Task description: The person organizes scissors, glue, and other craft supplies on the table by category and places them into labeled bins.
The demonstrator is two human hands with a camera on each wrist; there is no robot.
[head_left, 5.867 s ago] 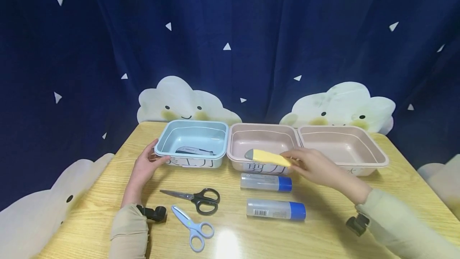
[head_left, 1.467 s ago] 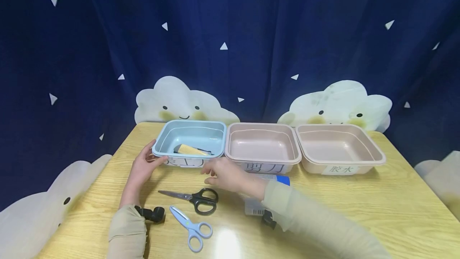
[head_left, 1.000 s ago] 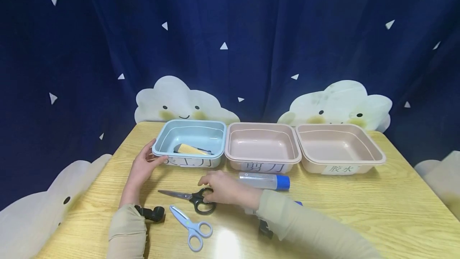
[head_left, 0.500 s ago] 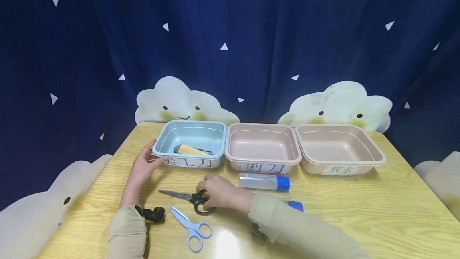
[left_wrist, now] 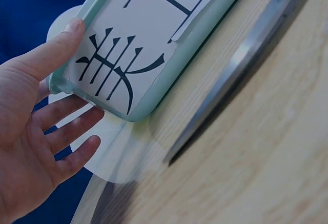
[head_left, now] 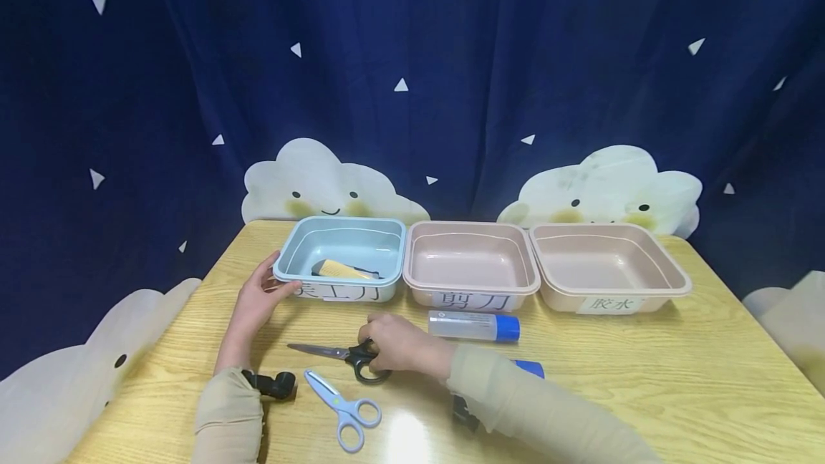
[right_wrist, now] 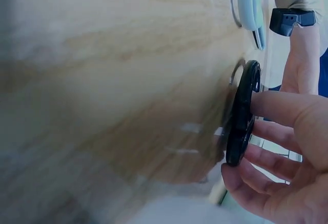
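Note:
My right hand (head_left: pixel 401 342) pinches the black handles of a pair of scissors (head_left: pixel 361 355) on the table. In the right wrist view, thumb and fingers lie against the black handle (right_wrist: pixel 241 116); the blade is hidden there. My left hand (head_left: pixel 256 301) holds the left front corner of a light blue bin (head_left: pixel 344 281), thumb on its rim and the other fingers partly beneath. A yellow utility knife (head_left: pixel 341 268) lies in that bin, over a dark-coloured one. Light blue scissors (head_left: pixel 344 407) lie nearer on the table, untouched.
Two pinkish bins (head_left: pixel 473 283) (head_left: pixel 612 285) stand in a row right of the blue one, each with a front label. A blue-capped glue tube (head_left: pixel 473 326) lies before the middle bin. Another tube's blue cap (head_left: pixel 530 368) shows behind the right sleeve.
The yellow utility knife has gone from my right hand into the blue bin. That hand has moved left and taken hold of the black scissors, which shift slightly. My left hand stays put.

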